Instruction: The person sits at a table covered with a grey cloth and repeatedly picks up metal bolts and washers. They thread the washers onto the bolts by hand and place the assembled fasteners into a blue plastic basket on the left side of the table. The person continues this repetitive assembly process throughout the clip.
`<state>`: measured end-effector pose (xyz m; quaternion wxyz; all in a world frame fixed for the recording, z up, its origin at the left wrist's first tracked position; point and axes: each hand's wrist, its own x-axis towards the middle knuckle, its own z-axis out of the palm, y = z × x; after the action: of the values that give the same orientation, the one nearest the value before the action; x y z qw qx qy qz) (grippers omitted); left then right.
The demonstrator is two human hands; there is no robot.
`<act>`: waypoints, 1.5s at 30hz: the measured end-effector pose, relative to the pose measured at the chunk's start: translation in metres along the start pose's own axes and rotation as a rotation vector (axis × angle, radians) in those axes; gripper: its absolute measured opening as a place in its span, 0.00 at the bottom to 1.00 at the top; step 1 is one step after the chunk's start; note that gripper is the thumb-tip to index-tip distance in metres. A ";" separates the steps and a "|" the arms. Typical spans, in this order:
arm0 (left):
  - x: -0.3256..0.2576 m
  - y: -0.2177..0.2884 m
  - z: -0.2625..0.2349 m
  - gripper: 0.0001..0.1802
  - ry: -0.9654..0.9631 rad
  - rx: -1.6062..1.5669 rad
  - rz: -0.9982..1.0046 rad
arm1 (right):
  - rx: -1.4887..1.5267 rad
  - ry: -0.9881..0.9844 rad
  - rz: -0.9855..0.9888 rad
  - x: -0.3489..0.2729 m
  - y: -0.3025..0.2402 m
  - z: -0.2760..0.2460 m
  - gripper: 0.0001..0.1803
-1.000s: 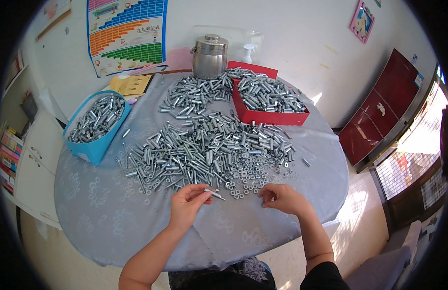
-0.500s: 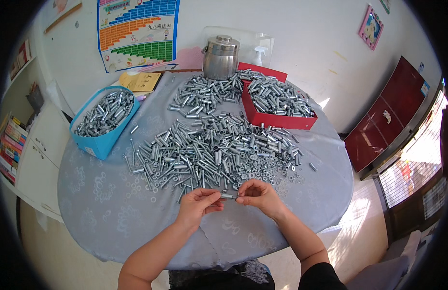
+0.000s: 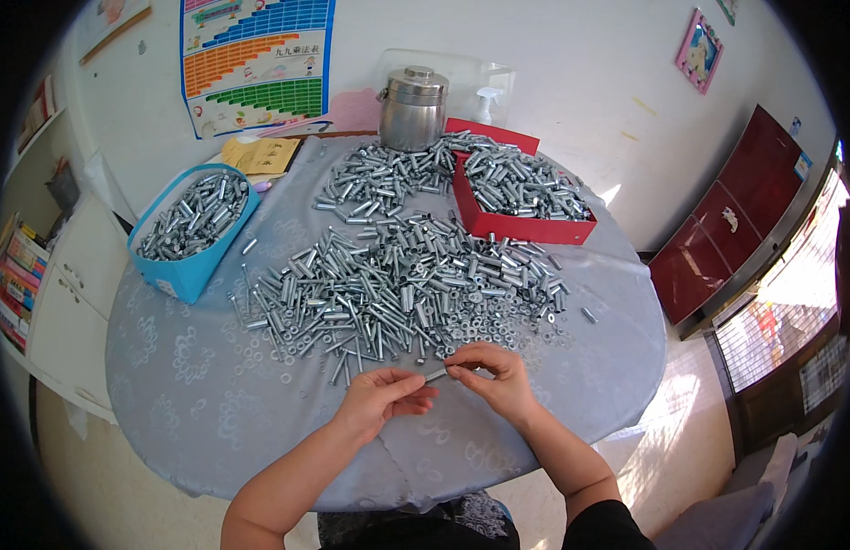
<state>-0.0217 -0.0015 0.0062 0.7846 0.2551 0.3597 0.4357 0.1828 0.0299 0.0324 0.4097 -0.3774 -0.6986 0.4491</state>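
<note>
Near the front of the table, both hands meet over a short silver expansion bolt [image 3: 435,375]. My left hand [image 3: 381,401] pinches its left end between thumb and fingers. At the other end, my right hand [image 3: 495,378] closes its thumb and fingertips round the bolt, hiding part of it. Just beyond the hands spreads a pile of loose long bolts [image 3: 361,307] and metal sleeves [image 3: 434,257]. Small washers [image 3: 485,321] lie scattered along the pile's near right side.
A blue box [image 3: 182,272] full of metal pieces stands at the left. An open red box [image 3: 526,227], also filled, sits at the back right. Behind are a steel canister [image 3: 413,115] and a spray bottle [image 3: 485,105]. A grey cloth [image 3: 214,394] covers the round table.
The bolt has tilted, its right end rising slightly, and my right fingers have shifted their grip on it. My left hand keeps its hold. The whole view has drifted a little.
</note>
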 end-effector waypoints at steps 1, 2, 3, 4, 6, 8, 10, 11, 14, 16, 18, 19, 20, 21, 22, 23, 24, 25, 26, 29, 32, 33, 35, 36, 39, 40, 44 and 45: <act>0.001 -0.001 0.000 0.10 -0.007 -0.004 0.002 | 0.001 0.026 0.003 -0.001 -0.002 -0.002 0.07; 0.000 -0.001 0.000 0.10 -0.009 -0.009 0.005 | 0.006 0.048 0.005 0.000 -0.005 -0.004 0.07; 0.000 -0.002 -0.001 0.10 -0.011 -0.013 0.009 | 0.010 0.070 0.007 0.001 -0.007 -0.007 0.07; 0.001 -0.001 -0.002 0.10 0.003 -0.008 0.033 | 0.008 0.135 0.038 0.002 -0.007 -0.014 0.07; 0.001 -0.001 -0.002 0.10 0.025 -0.003 0.076 | -0.004 0.266 0.104 0.000 -0.006 -0.041 0.07; 0.001 0.000 -0.001 0.09 0.042 0.002 0.078 | -0.303 0.226 0.196 -0.010 -0.003 -0.065 0.08; 0.000 0.000 0.000 0.09 0.047 0.008 0.083 | -0.514 0.161 0.279 -0.018 0.000 -0.070 0.09; 0.000 -0.001 0.001 0.09 0.046 0.013 0.085 | -0.573 0.117 0.319 -0.024 0.000 -0.069 0.10; -0.001 -0.002 0.002 0.08 0.043 0.030 0.085 | -0.696 0.062 0.314 -0.030 -0.001 -0.060 0.10; -0.001 -0.003 0.003 0.08 0.042 0.040 0.083 | -0.691 0.071 0.268 -0.030 0.006 -0.058 0.10; -0.001 -0.001 0.002 0.08 0.040 0.046 0.087 | -0.676 0.066 0.281 -0.028 0.006 -0.055 0.09; -0.001 -0.001 0.001 0.08 0.040 0.050 0.086 | -0.668 0.063 0.286 -0.027 0.005 -0.055 0.09; -0.001 -0.001 0.001 0.08 0.040 0.052 0.087 | -0.665 0.054 0.307 -0.027 0.006 -0.055 0.09; -0.001 -0.001 0.001 0.07 0.039 0.053 0.089 | -0.662 0.044 0.327 -0.026 0.009 -0.056 0.08; -0.001 -0.001 0.001 0.07 0.035 0.061 0.091 | -0.659 0.035 0.348 -0.025 0.010 -0.056 0.08; -0.001 -0.001 0.001 0.07 0.030 0.068 0.093 | -0.571 0.047 0.387 -0.024 0.009 -0.055 0.07; -0.001 -0.002 0.002 0.07 0.024 0.076 0.094 | -0.482 0.058 0.425 -0.023 0.006 -0.053 0.07; -0.001 -0.002 0.002 0.08 0.016 0.083 0.098 | -0.393 0.070 0.463 -0.022 0.004 -0.050 0.06; -0.002 -0.002 0.003 0.08 0.009 0.090 0.099 | -0.217 0.047 0.444 -0.020 0.002 -0.048 0.06; -0.003 -0.003 0.003 0.09 -0.011 0.106 0.085 | 0.168 -0.017 0.403 -0.011 -0.005 -0.038 0.06; -0.002 -0.003 0.003 0.09 -0.019 0.118 0.060 | 0.245 -0.060 0.412 -0.004 -0.009 -0.024 0.07; -0.002 -0.004 0.003 0.08 -0.021 0.121 0.051 | 0.256 -0.068 0.412 -0.003 -0.008 -0.021 0.07; -0.002 -0.003 0.003 0.10 -0.040 0.117 0.040 | 0.264 -0.075 0.415 -0.002 -0.006 -0.019 0.07; -0.002 -0.002 0.003 0.10 -0.049 0.114 0.033 | 0.261 -0.074 0.417 -0.002 -0.005 -0.019 0.07; -0.001 -0.003 0.001 0.10 -0.058 0.095 0.016 | 0.224 -0.074 0.437 -0.004 -0.005 -0.018 0.07; -0.001 -0.003 0.000 0.10 -0.063 0.088 0.014 | 0.206 -0.073 0.446 -0.005 -0.005 -0.018 0.08; -0.002 -0.003 0.000 0.10 -0.073 0.076 0.000 | 0.129 -0.067 0.278 -0.005 -0.005 -0.013 0.10; -0.002 -0.002 -0.001 0.10 -0.072 0.075 -0.005 | 0.135 -0.074 0.308 -0.004 -0.009 -0.013 0.10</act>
<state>-0.0217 -0.0043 0.0048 0.7880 0.2990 0.3480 0.4105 0.1950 0.0274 0.0428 0.3343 -0.4348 -0.6154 0.5661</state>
